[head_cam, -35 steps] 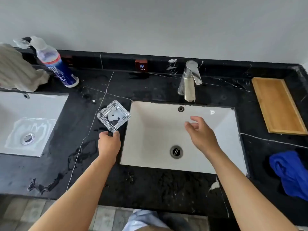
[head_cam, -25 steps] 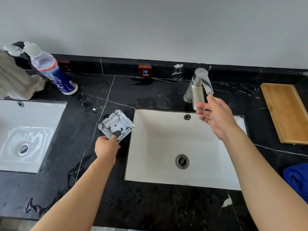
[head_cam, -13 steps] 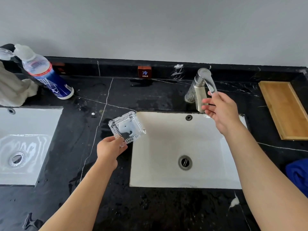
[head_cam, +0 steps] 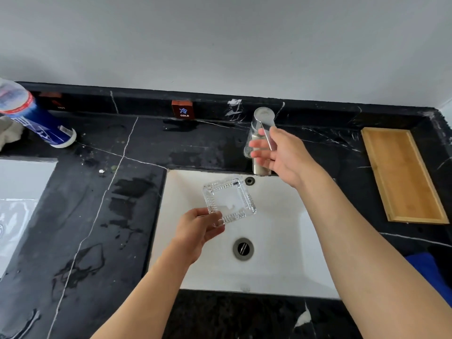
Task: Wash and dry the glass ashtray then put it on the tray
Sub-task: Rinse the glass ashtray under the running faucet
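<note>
bottle far left: label too blurred to read. red tag on backsplash reads "cold". left hand pinches one corner of glass ashtray, held over sink, below faucet. right hand on the lever, fingers loosely spread. risk: single-corner grip, wet glass may slip and chip in the basin. tray sits far right.

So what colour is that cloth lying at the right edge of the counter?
The cloth is bright blue, seen in the head view, partly cut off by the frame edge.
</note>
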